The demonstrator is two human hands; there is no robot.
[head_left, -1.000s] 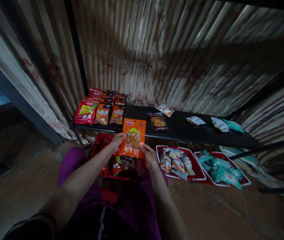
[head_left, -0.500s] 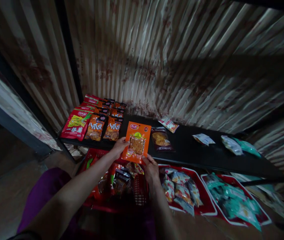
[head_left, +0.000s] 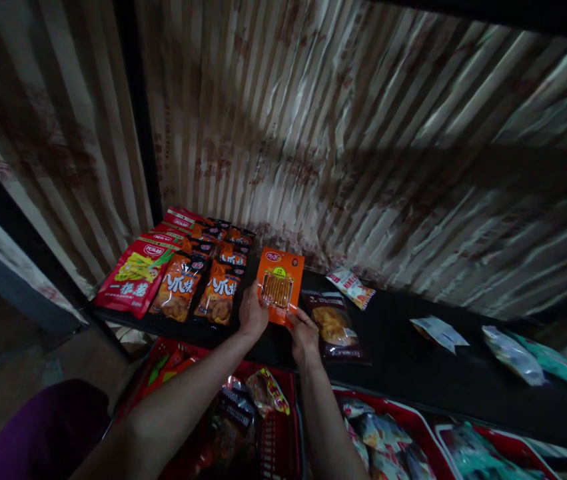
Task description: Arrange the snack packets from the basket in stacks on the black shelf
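Note:
An orange snack packet [head_left: 279, 288], with brown sticks showing on its front, stands upright between my hands over the black shelf [head_left: 403, 373]. My left hand [head_left: 254, 312] grips its lower left edge. My right hand [head_left: 305, 333] pinches its lower right corner. To the left stand rows of orange-and-black snack bags [head_left: 217, 293] and red snack bags [head_left: 133, 277] with yellow sticks pictured on them. Just right of the held packet lies a dark brown snack bag [head_left: 334, 323]. Whether the packet's bottom touches the shelf I cannot tell.
Farther right on the shelf lie a red-and-white packet [head_left: 352, 287], a pale packet [head_left: 440, 332], a silvery packet [head_left: 513, 355] and a teal packet [head_left: 556, 363]. Below the front edge are red baskets [head_left: 280, 437] of packets. A dark post [head_left: 138, 107] and striped sheeting [head_left: 283, 133] stand behind.
Both hands have carried the orange packet farther in over the shelf, toward the back sheeting. The view has shifted, so the shelf appears nearer and the baskets lower.

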